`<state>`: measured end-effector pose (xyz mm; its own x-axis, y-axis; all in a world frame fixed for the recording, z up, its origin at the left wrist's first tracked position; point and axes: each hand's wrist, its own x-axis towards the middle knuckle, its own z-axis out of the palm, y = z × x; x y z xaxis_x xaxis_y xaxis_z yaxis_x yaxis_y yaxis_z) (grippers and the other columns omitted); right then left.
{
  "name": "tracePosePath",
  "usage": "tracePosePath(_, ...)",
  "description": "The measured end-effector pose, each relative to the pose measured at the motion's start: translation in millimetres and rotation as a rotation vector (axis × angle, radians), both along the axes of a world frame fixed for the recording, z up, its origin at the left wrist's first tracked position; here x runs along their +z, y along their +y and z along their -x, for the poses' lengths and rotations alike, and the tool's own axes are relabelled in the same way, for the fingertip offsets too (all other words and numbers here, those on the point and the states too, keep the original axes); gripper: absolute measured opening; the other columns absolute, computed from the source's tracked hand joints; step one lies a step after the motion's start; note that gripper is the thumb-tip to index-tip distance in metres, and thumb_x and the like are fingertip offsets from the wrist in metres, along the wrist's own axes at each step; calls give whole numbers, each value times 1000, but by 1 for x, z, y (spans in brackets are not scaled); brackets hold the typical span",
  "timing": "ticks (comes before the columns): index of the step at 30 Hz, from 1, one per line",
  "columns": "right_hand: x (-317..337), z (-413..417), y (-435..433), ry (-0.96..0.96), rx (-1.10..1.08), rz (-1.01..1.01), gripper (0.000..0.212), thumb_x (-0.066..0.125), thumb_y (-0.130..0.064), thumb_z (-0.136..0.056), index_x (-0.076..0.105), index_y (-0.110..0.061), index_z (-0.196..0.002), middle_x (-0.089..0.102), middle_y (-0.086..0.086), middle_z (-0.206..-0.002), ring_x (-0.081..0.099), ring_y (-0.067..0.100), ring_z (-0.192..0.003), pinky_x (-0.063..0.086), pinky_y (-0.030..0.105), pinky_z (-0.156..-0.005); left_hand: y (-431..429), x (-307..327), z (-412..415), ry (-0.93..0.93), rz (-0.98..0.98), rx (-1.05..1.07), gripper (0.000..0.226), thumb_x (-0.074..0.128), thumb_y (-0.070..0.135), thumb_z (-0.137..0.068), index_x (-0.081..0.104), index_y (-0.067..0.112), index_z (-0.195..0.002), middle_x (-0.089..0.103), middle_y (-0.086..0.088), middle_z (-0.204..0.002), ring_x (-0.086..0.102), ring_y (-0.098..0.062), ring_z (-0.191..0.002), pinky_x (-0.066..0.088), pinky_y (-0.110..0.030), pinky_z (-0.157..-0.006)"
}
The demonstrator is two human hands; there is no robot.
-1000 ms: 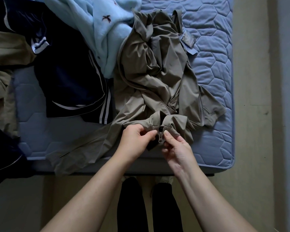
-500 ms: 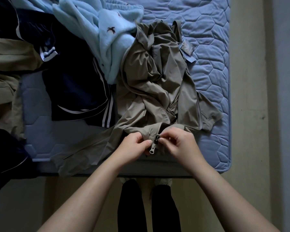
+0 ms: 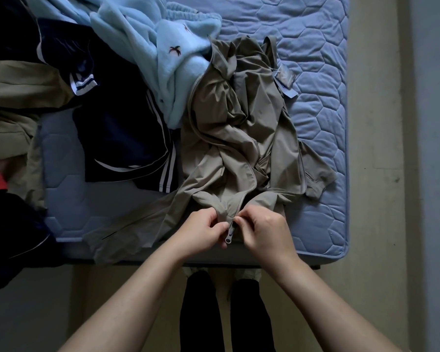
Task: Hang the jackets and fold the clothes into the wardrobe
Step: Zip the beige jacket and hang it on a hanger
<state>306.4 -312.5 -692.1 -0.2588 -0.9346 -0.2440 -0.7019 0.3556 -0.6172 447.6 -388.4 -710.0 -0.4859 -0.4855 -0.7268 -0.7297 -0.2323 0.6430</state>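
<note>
The grip of each hand is clenched on the khaki jacket [image 3: 239,138]: left hand [image 3: 201,231] and right hand [image 3: 263,232] pinch its hem on either side of the zipper pull [image 3: 229,235], and the knuckles hide whether the zipper ends are joined. The jacket lies crumpled at the near edge of the mattress [image 3: 315,72], one sleeve spilling over that edge, with bare quilting to its right and beyond it. On its left a light blue fleece [image 3: 148,47] and a navy striped garment [image 3: 117,138] touch it, and more clothes are cut off at the left.
</note>
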Motion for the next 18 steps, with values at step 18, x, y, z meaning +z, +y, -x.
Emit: tracePosePath(18,-14,56,-54,7,-302,-174,11,64,-19,-87,65,-9,-83,70,12,-86,63,30,-88,45,33,-77,43,-16,-20,-89,12,360,30,56,26,-93,63,14,-67,66,-8,-53,64,-13,-51,45,-23,-60)
